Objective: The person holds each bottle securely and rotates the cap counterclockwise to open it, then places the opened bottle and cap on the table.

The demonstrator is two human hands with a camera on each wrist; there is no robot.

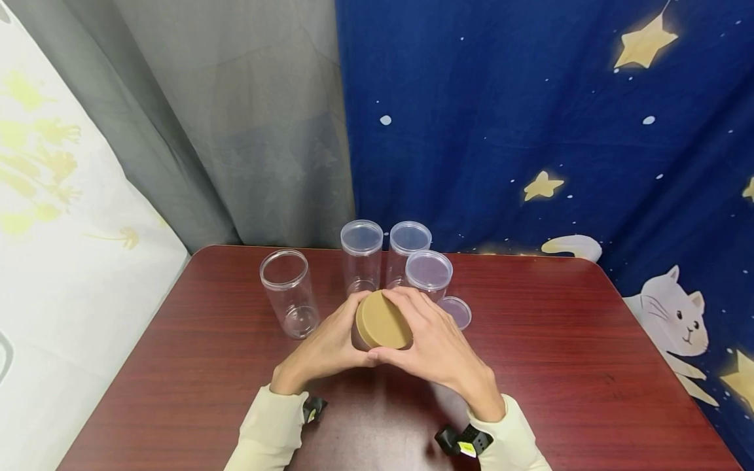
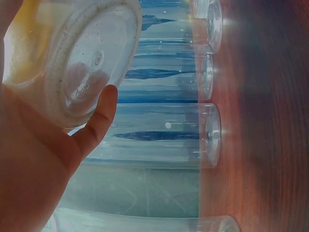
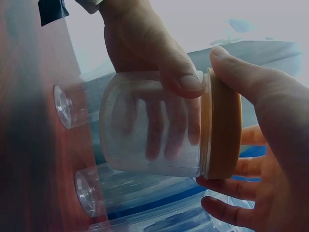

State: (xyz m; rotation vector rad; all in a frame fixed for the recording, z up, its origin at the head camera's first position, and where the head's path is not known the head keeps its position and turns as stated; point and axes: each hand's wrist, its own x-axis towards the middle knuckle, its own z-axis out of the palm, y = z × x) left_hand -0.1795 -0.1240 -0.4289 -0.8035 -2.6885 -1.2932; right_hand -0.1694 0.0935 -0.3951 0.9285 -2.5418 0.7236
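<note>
A short clear plastic jar (image 3: 149, 145) with a tan screw lid (image 1: 385, 320) is held above the table between both hands. My left hand (image 1: 330, 343) grips the jar's body, its fingers visible through the clear wall in the right wrist view. Around the lid my right hand (image 1: 436, 340) has its thumb on one side and fingers on the other. The lid sits on the jar's mouth. The left wrist view shows the jar's round base (image 2: 99, 58) tilted, with the left hand's thumb or a finger against it. The jar looks to have nothing in it.
Behind the hands stand tall clear jars with clear lids: one (image 1: 362, 252), another (image 1: 409, 239) and a nearer one (image 1: 429, 269). A lidless tall jar (image 1: 290, 294) stands to the left. A loose clear lid (image 1: 457, 312) lies on the brown table (image 1: 565, 353). Curtains hang behind.
</note>
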